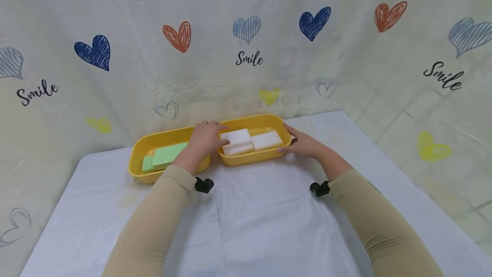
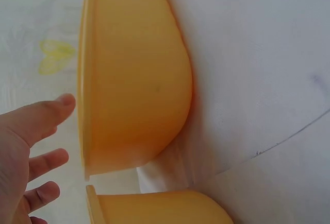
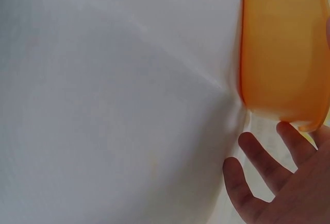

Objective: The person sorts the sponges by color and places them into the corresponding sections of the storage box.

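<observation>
Two yellow plastic trays stand side by side at the back of the table. White sponge blocks (image 1: 267,140) lie in the right tray (image 1: 250,158), two of them stacked at its left. Light green sponges (image 1: 167,154) overlap in the left tray (image 1: 147,178). My left hand (image 1: 204,140) is above the neighbouring ends of the trays, fingers spread and apart from the rim in the left wrist view. At the right tray's outer end is my right hand (image 1: 303,143), its spread fingers (image 3: 295,144) touching the end wall and its thumb along the front side.
A white cloth (image 1: 261,225) with creases covers the table. Behind it hangs a pale curtain (image 1: 211,76) printed with hearts and "Smile". Black wrist cameras sit below both hands.
</observation>
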`<state>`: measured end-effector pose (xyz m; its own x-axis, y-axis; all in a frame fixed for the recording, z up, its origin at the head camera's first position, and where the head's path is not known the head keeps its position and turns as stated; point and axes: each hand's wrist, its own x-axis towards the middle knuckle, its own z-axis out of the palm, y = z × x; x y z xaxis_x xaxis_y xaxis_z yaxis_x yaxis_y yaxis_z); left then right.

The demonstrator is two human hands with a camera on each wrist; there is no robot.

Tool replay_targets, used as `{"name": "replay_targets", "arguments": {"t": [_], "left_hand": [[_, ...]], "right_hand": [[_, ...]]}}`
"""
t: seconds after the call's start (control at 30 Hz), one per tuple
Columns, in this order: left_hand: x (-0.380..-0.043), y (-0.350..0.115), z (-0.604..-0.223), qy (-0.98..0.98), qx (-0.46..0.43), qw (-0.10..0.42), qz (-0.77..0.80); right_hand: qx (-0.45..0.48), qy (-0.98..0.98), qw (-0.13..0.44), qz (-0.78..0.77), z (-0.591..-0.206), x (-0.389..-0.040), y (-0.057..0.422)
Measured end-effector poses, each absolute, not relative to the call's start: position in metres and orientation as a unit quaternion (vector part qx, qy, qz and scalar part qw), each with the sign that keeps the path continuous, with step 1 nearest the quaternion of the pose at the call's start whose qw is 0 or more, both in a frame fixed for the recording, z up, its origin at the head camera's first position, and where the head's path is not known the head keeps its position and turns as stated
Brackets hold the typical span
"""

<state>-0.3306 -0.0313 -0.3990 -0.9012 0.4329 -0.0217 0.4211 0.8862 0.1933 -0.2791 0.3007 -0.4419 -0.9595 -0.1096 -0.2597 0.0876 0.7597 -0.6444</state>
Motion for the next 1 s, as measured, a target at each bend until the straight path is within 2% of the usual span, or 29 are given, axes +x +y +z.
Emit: {"name": "replay_targets", "arguments": {"t": [0.4, 0.67, 1.0], "left_hand": [[-0.313, -0.064, -0.391, 0.965, 0.245, 0.005, 0.089], [-0.282, -0.106, -0.384, 0.966, 0.245, 0.011, 0.085], [-0.234, -0.167, -0.398, 0.964, 0.252, 0.000, 0.087]], "right_hand": [[-0.008, 0.928, 0.136, -0.346, -0.445, -0.283, 0.303], [-0.014, 0.930, 0.141, -0.341, -0.446, -0.287, 0.304], [-0.011, 0.932, 0.144, -0.332, -0.450, -0.288, 0.303]]}}
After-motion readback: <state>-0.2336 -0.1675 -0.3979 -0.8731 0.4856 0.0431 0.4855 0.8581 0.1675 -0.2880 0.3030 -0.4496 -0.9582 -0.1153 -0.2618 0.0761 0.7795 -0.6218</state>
